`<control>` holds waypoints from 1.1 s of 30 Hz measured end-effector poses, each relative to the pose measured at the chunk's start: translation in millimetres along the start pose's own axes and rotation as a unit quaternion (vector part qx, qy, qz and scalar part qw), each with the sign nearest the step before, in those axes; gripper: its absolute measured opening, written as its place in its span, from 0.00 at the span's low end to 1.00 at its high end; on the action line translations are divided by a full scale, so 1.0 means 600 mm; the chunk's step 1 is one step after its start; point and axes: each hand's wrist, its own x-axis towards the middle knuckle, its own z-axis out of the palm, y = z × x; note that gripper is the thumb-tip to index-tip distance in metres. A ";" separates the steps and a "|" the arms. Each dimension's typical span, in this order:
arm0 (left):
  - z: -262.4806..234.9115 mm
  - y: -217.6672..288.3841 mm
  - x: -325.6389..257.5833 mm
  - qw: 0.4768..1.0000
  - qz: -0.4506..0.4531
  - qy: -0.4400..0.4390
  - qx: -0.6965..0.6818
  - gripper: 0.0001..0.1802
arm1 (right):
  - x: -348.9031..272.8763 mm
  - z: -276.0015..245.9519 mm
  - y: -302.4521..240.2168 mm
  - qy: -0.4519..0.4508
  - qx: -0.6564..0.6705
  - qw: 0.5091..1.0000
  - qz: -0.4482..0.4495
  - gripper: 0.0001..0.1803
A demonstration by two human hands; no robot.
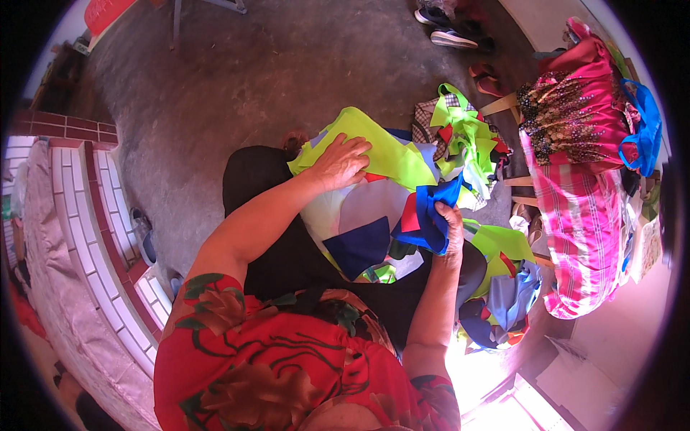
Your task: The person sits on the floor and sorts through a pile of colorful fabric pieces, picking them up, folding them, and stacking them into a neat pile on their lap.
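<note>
Loose cloth pieces lie across my lap on black trousers. My left hand (341,161) rests on a lime-green cloth piece (384,152), its fingers slightly bent and apart. My right hand (451,228) grips a bundle of blue cloth pieces (434,208) between thumb and fingers. A red cloth patch (410,214) shows at the bundle's left side. Below my left hand are a pale grey cloth piece (370,208) and a dark navy one (358,248). The layers beneath are hidden.
A heap of lime-green and checked scraps (463,133) stands beyond my lap on the right. More scraps (512,291) fill a pile beside my right forearm. Pink plaid cloth (578,230) drapes over wooden furniture at right. Shoes (453,37) lie on the grey floor (215,86).
</note>
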 end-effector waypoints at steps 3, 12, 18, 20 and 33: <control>0.000 0.000 -0.001 1.000 0.010 0.015 0.007 0.06 | -0.004 0.019 -0.002 0.013 0.009 1.000 -0.008 0.20; 0.003 -0.003 -0.001 0.998 0.048 -0.031 0.023 0.07 | 0.018 -0.033 0.018 -0.001 -0.001 1.000 -0.010 0.19; -0.008 0.001 -0.003 0.996 0.065 -0.048 0.046 0.07 | 0.003 0.004 0.002 0.009 0.004 1.000 -0.010 0.17; -0.017 0.003 0.001 0.994 0.065 -0.072 0.054 0.03 | 0.004 0.002 0.003 0.012 -0.004 1.000 -0.013 0.17; -0.017 -0.007 -0.001 0.995 0.095 -0.035 0.011 0.06 | 0.009 0.006 0.009 0.005 0.002 1.000 -0.010 0.18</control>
